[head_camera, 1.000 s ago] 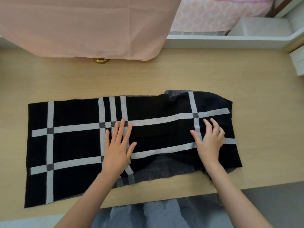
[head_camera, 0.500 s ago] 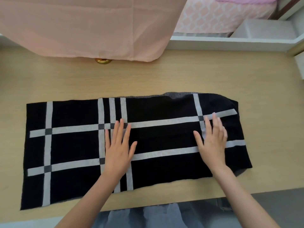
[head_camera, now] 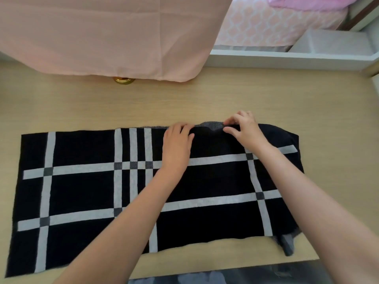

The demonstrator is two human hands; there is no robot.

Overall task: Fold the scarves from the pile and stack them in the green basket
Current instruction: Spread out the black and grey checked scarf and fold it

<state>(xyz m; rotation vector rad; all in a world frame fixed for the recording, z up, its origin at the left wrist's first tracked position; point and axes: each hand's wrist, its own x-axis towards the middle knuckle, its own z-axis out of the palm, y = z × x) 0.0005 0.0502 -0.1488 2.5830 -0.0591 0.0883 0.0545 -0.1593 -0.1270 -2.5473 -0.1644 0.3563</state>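
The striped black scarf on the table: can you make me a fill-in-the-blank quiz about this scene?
The left hand and right hand both grip the ____ edge of the black knitted scarf with pale grey stripes.
The scarf lies on a light ____ table.
Below the hanging pink cloth peeks a small round ____-coloured object.
Missing words: far; wooden; gold.

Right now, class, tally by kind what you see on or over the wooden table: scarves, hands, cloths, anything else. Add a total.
Scarf, black with grey stripes: 1
Hands, the left hand and the right hand: 2
Pink cloth hanging at the back: 1
Gold round object: 1
Total: 5
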